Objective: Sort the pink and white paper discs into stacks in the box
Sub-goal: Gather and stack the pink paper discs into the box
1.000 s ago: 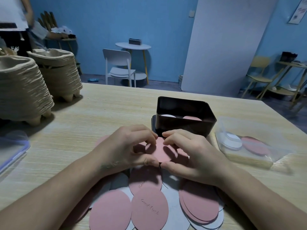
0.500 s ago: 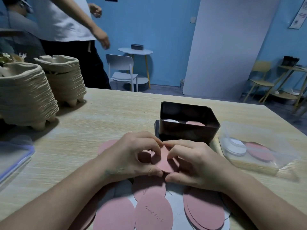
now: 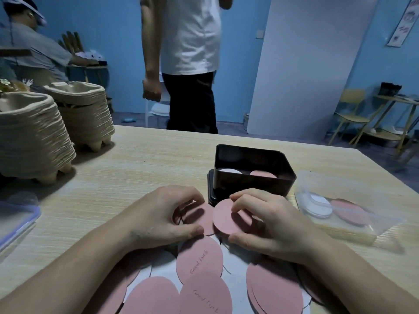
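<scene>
Parted since half a second back: left hand (image 3: 163,216) and right hand (image 3: 272,225), earlier closed together over one spot. Standing person in white shirt (image 3: 190,53) shifted from far left to 12 o'clock, behind table (image 3: 136,166).

Head view, rest of notes:
- Right hand: thumb and curled fingers pinching pink disc (image 3: 223,217) by its rim. Disc raised off the pile, just at 6 o'clock of black box (image 3: 254,186).
- Left hand: fingers curled, thumb and fingertips holding second pink disc (image 3: 201,217), at 9 o'clock of the first and partly under it.
- Inside box: white stack (image 3: 227,171) on 9 o'clock side, pink stack (image 3: 263,174) on 3 o'clock side.
- Box seated on black lid (image 3: 210,189).
- Loose discs (image 3: 199,261), pink and white, fanned on table at 6 o'clock of both hands, running under wrists.
- Clear tub (image 3: 362,232) with more discs at 3 o'clock of box.
- Pulp tray stacks (image 3: 29,137) at 10 o'clock.
</scene>
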A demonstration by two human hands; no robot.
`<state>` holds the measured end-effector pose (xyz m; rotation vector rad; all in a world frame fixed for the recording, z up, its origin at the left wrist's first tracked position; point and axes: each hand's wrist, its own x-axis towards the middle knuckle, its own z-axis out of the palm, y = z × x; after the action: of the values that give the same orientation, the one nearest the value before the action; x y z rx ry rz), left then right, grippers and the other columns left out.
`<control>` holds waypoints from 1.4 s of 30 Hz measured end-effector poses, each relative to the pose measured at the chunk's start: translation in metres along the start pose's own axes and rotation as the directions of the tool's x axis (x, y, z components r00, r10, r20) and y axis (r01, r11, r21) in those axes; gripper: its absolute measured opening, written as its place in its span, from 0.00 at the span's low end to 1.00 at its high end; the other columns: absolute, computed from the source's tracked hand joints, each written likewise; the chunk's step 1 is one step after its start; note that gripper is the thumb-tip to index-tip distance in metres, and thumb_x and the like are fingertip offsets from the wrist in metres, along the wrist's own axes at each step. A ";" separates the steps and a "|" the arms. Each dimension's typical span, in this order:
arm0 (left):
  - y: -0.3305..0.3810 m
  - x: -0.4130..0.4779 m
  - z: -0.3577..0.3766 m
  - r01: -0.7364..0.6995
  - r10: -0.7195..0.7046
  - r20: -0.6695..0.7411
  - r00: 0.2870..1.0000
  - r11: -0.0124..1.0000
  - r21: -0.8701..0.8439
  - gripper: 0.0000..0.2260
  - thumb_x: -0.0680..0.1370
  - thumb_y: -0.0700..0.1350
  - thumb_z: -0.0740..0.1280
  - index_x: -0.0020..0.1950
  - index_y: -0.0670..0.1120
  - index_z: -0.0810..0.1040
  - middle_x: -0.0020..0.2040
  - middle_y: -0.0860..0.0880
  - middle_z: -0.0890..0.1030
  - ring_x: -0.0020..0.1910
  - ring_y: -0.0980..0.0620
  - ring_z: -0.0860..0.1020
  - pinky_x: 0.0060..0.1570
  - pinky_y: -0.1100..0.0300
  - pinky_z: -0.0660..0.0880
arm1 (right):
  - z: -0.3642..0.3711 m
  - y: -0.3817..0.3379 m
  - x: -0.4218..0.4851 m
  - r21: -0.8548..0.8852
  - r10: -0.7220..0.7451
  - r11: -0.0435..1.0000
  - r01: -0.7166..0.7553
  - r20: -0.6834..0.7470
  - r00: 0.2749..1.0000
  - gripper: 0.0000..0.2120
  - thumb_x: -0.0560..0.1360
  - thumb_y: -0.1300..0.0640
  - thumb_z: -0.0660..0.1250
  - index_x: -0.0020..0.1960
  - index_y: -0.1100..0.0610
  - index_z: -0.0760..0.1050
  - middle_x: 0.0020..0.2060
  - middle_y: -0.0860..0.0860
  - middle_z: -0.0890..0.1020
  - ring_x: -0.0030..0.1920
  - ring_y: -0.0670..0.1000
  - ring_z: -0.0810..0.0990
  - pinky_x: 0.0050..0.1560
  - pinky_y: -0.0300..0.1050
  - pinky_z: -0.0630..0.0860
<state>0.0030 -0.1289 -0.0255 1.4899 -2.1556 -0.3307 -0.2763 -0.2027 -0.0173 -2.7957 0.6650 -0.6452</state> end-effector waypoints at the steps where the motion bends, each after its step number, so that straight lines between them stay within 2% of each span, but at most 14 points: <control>1: 0.001 0.000 0.000 0.007 -0.007 0.011 1.000 1.000 -0.002 0.22 0.72 0.64 0.73 0.62 0.57 0.78 0.54 0.59 0.81 0.55 0.60 0.77 0.54 0.54 0.76 | 0.000 0.000 -0.001 -0.002 0.012 1.000 -0.012 0.007 1.000 0.18 0.74 0.39 0.73 0.54 0.51 0.76 0.59 0.44 0.79 0.59 0.48 0.79 0.55 0.45 0.77; 7: 0.001 0.000 0.001 0.033 -0.033 0.023 0.999 0.999 -0.012 0.24 0.68 0.68 0.72 0.60 0.58 0.80 0.53 0.60 0.81 0.55 0.59 0.78 0.54 0.54 0.77 | 0.001 -0.002 -0.003 0.009 0.039 0.999 -0.040 0.046 0.998 0.16 0.74 0.38 0.72 0.53 0.47 0.75 0.63 0.41 0.76 0.62 0.43 0.77 0.57 0.43 0.76; 10: -0.001 -0.002 -0.003 0.017 -0.017 -0.017 1.000 1.000 -0.026 0.19 0.69 0.65 0.72 0.56 0.58 0.80 0.51 0.59 0.82 0.53 0.57 0.79 0.52 0.53 0.77 | 0.000 -0.001 -0.004 0.011 0.041 0.999 -0.042 0.040 0.998 0.15 0.74 0.40 0.73 0.53 0.47 0.75 0.63 0.41 0.77 0.62 0.42 0.77 0.56 0.41 0.76; 16: 0.003 -0.002 -0.006 -0.077 0.065 -0.157 0.985 0.994 -0.073 0.12 0.71 0.56 0.72 0.49 0.53 0.79 0.51 0.55 0.83 0.53 0.53 0.81 0.53 0.51 0.77 | -0.001 -0.002 -0.003 0.001 0.042 0.999 -0.042 0.047 0.998 0.15 0.73 0.41 0.74 0.52 0.49 0.75 0.61 0.42 0.77 0.62 0.44 0.77 0.57 0.44 0.76; 19: 0.005 0.002 0.000 -0.140 0.132 -0.162 0.978 0.989 -0.042 0.12 0.72 0.55 0.74 0.48 0.50 0.79 0.52 0.52 0.82 0.53 0.52 0.81 0.51 0.51 0.77 | 0.001 -0.003 -0.002 0.007 0.032 0.999 -0.032 0.042 0.999 0.17 0.75 0.40 0.73 0.57 0.49 0.75 0.63 0.43 0.78 0.62 0.44 0.78 0.58 0.43 0.76; 23: 0.008 0.003 0.002 -0.197 0.190 -0.167 0.967 0.980 -0.021 0.11 0.74 0.54 0.74 0.49 0.49 0.78 0.55 0.53 0.82 0.56 0.52 0.81 0.53 0.51 0.78 | 0.004 -0.004 -0.001 0.045 0.005 0.999 -0.007 0.030 1.000 0.22 0.77 0.41 0.72 0.67 0.48 0.72 0.67 0.43 0.77 0.68 0.44 0.76 0.65 0.44 0.75; 26: 0.008 0.002 0.004 -0.222 0.219 -0.168 0.961 0.975 -0.001 0.13 0.76 0.56 0.75 0.50 0.49 0.79 0.58 0.54 0.82 0.59 0.55 0.81 0.55 0.54 0.78 | 0.006 -0.005 -0.001 0.053 -0.002 0.999 0.001 0.023 1.000 0.24 0.78 0.42 0.71 0.68 0.51 0.73 0.67 0.46 0.77 0.68 0.46 0.76 0.65 0.46 0.75; 31: 0.012 0.004 0.008 -0.237 0.237 -0.178 0.955 0.971 0.026 0.16 0.75 0.61 0.76 0.50 0.50 0.78 0.61 0.56 0.81 0.62 0.59 0.79 0.55 0.57 0.78 | 0.006 -0.007 0.002 0.078 -0.034 0.996 0.033 0.013 0.999 0.18 0.79 0.43 0.72 0.63 0.53 0.75 0.67 0.50 0.78 0.74 0.43 0.72 0.66 0.44 0.74; 35: 0.016 0.006 0.013 -0.253 0.256 -0.192 0.947 0.967 0.042 0.18 0.74 0.62 0.75 0.53 0.52 0.77 0.61 0.56 0.80 0.59 0.54 0.81 0.52 0.53 0.80 | 0.005 -0.010 0.003 0.107 -0.033 0.994 0.031 0.022 0.999 0.13 0.80 0.43 0.71 0.54 0.52 0.74 0.68 0.50 0.77 0.74 0.43 0.70 0.66 0.41 0.73; 38: 0.016 0.005 0.009 -0.248 0.244 -0.162 0.956 0.969 -0.006 0.22 0.73 0.64 0.75 0.58 0.51 0.78 0.61 0.56 0.80 0.61 0.54 0.80 0.55 0.52 0.79 | 0.005 -0.010 0.002 0.123 -0.030 0.992 0.029 0.011 0.999 0.13 0.80 0.43 0.70 0.52 0.52 0.74 0.68 0.50 0.77 0.74 0.42 0.70 0.64 0.38 0.72; 42: 0.010 0.002 0.005 -0.234 0.222 -0.168 0.960 0.970 -0.058 0.19 0.72 0.56 0.80 0.55 0.48 0.80 0.55 0.54 0.83 0.55 0.53 0.82 0.51 0.50 0.79 | 0.004 -0.011 0.001 0.114 -0.038 0.993 0.038 0.002 0.999 0.14 0.79 0.42 0.69 0.51 0.53 0.74 0.68 0.50 0.77 0.75 0.42 0.70 0.64 0.33 0.69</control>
<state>-0.0085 -0.1274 -0.0244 1.1686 -2.1323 -0.2022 -0.2691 -0.1934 -0.0176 -2.7093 0.5569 -0.6631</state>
